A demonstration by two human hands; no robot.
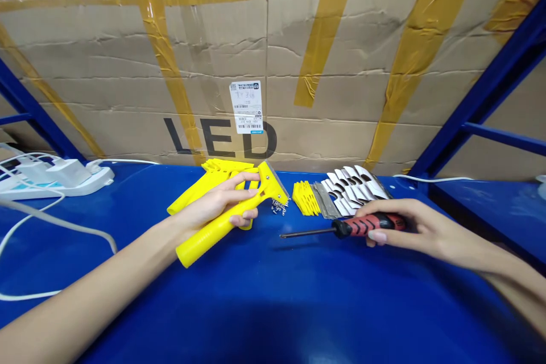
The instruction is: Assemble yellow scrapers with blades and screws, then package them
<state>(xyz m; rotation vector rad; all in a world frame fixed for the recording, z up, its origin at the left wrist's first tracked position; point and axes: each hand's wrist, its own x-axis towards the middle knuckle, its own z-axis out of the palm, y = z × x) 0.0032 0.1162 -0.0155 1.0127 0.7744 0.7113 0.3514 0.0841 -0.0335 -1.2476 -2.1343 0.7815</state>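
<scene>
Centrally, the left hand [215, 205] holds a yellow scraper [226, 224], probably light, stiff and best gripped by its handle [202, 243]; the right hand [422, 230] clasps a screwdriver [342, 228].

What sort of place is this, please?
Probably a small workshop or storeroom: a big taped carton stands behind the blue table, and a screwdriver and a yellow scraper are held above it.

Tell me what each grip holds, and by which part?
Left grip: a yellow scraper, by its upper handle. Right grip: a screwdriver, by its red handle.
</scene>
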